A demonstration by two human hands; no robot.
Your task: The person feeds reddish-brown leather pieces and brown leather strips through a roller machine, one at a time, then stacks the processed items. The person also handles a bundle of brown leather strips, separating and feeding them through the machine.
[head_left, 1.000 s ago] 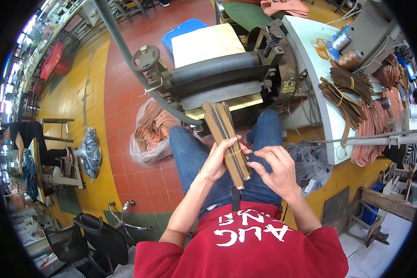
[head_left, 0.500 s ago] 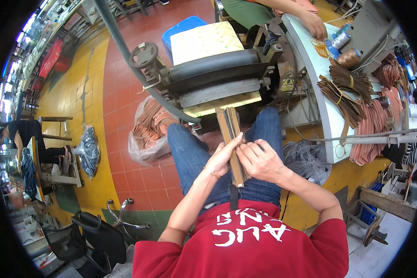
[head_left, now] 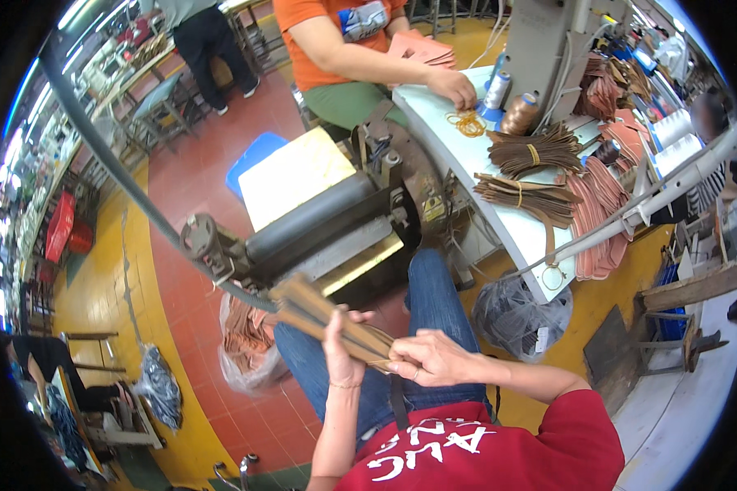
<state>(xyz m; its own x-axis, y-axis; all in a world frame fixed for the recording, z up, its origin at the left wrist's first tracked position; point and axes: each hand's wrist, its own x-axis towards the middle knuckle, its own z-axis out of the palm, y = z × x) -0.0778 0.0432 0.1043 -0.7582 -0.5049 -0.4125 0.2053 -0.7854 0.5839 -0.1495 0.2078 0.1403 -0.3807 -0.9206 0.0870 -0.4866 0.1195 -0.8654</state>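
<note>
A bundle of long brown strips (head_left: 302,301), leather-like and slightly blurred at its far end, lies slantwise above my lap. My left hand (head_left: 344,357) is closed around the middle of it, thumb on the upper side. At its near right end, my right hand (head_left: 431,358) grips the strips with bent fingers. A thin band seems to cross the bundle beside my right fingers, though its detail is too small to be sure.
Before me stands a roller machine (head_left: 303,221) with a handwheel and a pale yellow board (head_left: 296,176). Right, a white table (head_left: 512,250) bears tied brown strip bundles (head_left: 532,151), thread spools (head_left: 519,113) and yellow rubber bands (head_left: 466,123) by a co-worker's hand (head_left: 453,87). Plastic bags flank my legs.
The view has swung toward the table on the right. The bundle has tilted from nearly upright to leaning left, and my right hand has shifted to its near end.
</note>
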